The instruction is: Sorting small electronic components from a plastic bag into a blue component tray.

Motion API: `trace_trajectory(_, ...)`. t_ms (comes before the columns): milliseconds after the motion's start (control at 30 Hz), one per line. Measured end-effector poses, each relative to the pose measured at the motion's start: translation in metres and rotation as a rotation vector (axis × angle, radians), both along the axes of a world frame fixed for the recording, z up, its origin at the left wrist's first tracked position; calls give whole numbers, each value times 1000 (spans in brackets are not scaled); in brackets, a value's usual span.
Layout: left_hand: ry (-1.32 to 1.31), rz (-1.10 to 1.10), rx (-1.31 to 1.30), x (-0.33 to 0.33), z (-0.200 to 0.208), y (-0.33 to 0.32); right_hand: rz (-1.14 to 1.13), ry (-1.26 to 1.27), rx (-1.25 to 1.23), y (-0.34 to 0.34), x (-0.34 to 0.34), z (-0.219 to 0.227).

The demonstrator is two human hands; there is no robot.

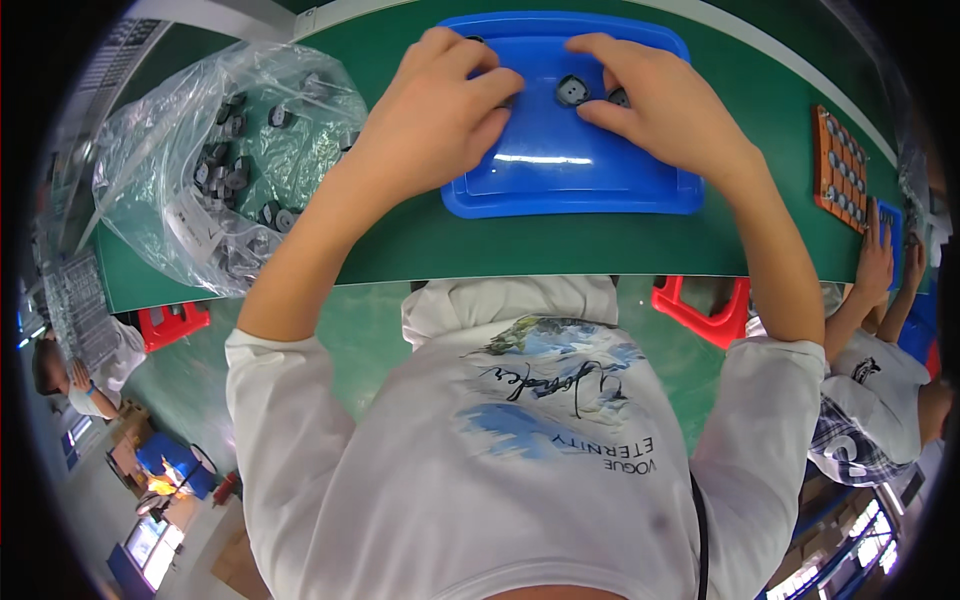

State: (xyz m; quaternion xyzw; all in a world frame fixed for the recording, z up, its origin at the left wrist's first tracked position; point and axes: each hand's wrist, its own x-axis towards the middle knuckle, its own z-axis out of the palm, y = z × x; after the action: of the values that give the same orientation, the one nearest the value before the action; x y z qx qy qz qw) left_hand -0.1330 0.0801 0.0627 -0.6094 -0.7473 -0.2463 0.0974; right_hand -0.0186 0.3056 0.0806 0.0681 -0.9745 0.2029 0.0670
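Observation:
In front of me is a shallow blue plastic tray (575,185). My left hand (435,115) is over its left side, fingers curled, with a small dark grey part (509,101) showing at the thumb and fingertips. Another dark bit peeks out behind the fingers at the tray's far edge. My right hand (665,105) reaches over the right side, thumb and forefinger apart. Just left of them lies a small rounded dark grey plastic part (572,90) with little holes in its face. A second such part (619,97) is partly hidden beneath the right hand.
A clear plastic bag (300,150) of several dark grey parts lies left on the green table (400,250). At right are an orange tray (838,170) of round parts and another person's hands (875,260) by a smaller blue tray. Red stools (705,315) stand below.

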Motion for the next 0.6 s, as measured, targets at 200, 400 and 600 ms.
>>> trace_trajectory(200, -22, 109, -31, 4, -2, -5, 89, -63, 3, 10, -4, -7)
trace_trajectory(400, 3, 91, -32, 6, -1, -3, 169, 223, 158, 9, -13, -8)
trace_trajectory(600, 5, 187, -10, 3, 1, -4, -206, 61, 64, -20, -20, -17)
